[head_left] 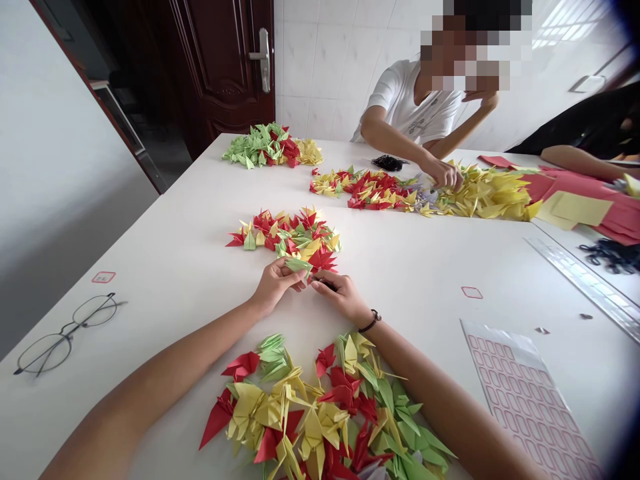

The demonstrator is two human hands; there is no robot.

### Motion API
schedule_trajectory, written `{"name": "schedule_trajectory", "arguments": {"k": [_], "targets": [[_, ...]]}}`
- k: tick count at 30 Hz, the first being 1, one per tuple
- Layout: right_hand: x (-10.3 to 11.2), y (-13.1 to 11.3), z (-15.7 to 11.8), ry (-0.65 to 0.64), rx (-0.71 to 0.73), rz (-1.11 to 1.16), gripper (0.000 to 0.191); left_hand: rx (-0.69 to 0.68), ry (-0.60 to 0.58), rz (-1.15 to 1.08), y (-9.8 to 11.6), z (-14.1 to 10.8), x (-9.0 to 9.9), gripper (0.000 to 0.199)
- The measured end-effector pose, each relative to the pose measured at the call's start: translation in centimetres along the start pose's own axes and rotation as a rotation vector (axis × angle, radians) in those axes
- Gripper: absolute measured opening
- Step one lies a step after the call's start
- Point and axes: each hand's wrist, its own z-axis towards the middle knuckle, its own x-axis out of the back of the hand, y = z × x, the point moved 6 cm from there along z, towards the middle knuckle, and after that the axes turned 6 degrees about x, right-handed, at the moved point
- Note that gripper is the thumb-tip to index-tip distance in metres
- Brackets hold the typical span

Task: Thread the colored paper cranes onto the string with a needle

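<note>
My left hand (277,283) pinches a pale green folded paper crane (299,265) between thumb and fingers, a little above the white table. Close beside it, my right hand (343,293) is closed on a small dark thing (327,284) that is mostly hidden by the fingers. A red paper crane (323,260) sits just past my right fingertips; whether they touch it I cannot tell. Right behind both hands lies a pile of red, yellow and green paper cranes (287,230). Between my forearms spreads a nearer heap of cranes (313,423) in the same colours.
Eyeglasses (70,333) lie at left, a label sheet (525,393) and a clear ruler (585,287) at right. Across the table, a person's hand (445,175) reaches into yellow cranes (495,193). More cranes (257,145) and a black thread bundle (389,163) lie at the back.
</note>
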Motion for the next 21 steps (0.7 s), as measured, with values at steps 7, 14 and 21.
{"name": "schedule_trajectory", "arguments": {"k": [7,14,21], "targets": [[-0.01,-0.06,0.02,-0.006,-0.008,0.001,0.037,0.014,0.022,0.004,0.03,0.01,-0.03,0.028],[0.04,0.08,0.03,0.009,-0.022,0.021,0.038,0.008,0.008,-0.001,-0.16,0.06,0.08,0.023],[0.11,0.33,0.05,0.032,-0.031,0.021,0.039,0.006,-0.013,0.009,-0.18,0.06,-0.05,0.023]]}}
